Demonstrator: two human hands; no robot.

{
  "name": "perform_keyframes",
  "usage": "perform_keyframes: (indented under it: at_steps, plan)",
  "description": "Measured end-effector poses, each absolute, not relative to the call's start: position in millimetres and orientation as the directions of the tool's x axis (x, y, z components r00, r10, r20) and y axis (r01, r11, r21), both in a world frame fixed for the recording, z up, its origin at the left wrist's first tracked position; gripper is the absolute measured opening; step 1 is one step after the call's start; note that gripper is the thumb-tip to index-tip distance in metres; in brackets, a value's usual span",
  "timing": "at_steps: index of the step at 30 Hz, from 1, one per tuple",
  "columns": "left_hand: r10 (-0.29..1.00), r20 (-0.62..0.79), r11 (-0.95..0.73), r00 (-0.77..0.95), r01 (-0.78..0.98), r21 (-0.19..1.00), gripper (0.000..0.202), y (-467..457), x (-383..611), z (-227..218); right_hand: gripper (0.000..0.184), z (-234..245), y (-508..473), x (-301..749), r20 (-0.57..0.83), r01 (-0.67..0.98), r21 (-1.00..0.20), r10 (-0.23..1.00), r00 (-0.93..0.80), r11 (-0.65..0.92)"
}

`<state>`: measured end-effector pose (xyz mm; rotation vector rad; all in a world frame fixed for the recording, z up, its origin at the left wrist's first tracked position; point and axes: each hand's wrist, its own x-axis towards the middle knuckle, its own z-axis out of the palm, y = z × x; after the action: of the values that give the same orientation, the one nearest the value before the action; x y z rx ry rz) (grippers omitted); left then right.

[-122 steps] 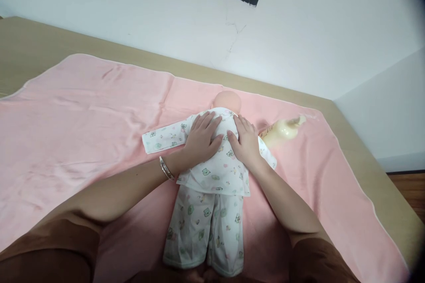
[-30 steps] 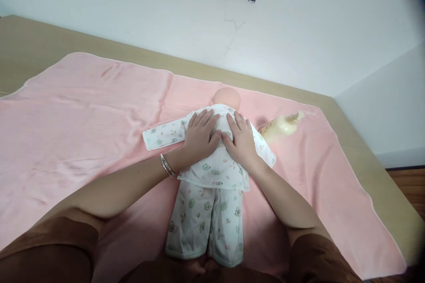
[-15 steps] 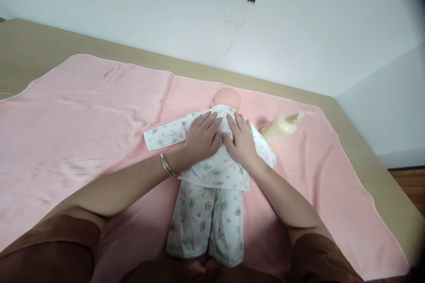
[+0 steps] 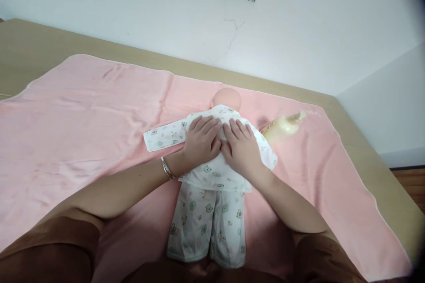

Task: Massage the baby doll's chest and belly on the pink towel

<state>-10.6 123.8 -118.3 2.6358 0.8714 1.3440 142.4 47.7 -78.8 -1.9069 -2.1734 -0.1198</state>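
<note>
Left grip point(image 4: 202, 140), right grip point(image 4: 243, 148) | part-cover doll point(image 4: 217, 180) | bottle point(image 4: 286, 125) lettering illegible

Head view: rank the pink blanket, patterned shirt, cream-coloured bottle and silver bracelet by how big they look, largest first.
1. Pink blanket
2. Patterned shirt, partly covered by hands
3. Cream-coloured bottle
4. Silver bracelet

A single head-worn camera looks forward and down from close above the bare forearms point(image 4: 128, 189), facing the peach-headed doll in white printed cloth pyjamas point(image 4: 215, 177), with the white wall point(image 4: 109, 9) beyond.
</note>
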Motion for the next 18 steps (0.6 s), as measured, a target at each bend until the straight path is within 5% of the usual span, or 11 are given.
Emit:
perform_keyframes:
  at_steps: [4,9,12,18]
  plan:
    - [0.627,0.643,-0.750,0.441,0.565,0.344,0.041,122.0,-7.9,-114.4,0.062,-77.7,70.1,162.8,0.197,0.975,-0.215,0.980,-0.011,0.055]
    - [0.383,0.742,-0.905,0.550,0.385,0.182,0.026,122.5,-10.3,-116.5,0.059,-78.7,55.6,146.7,0.200,0.987,-0.157,0.980,-0.005,0.037]
    - [0.344,0.769,-0.922,0.539,0.347,0.170,0.021,122.9,-11.8,-119.3,0.057,-80.1,42.3,133.7,0.218,0.985,-0.128,0.972,-0.089,0.119]
    - [0.654,0.594,-0.737,0.468,0.572,0.361,0.043,120.4,-7.4,-114.6,0.054,-81.5,63.9,154.1,0.219,0.963,-0.241,0.973,-0.066,0.120]
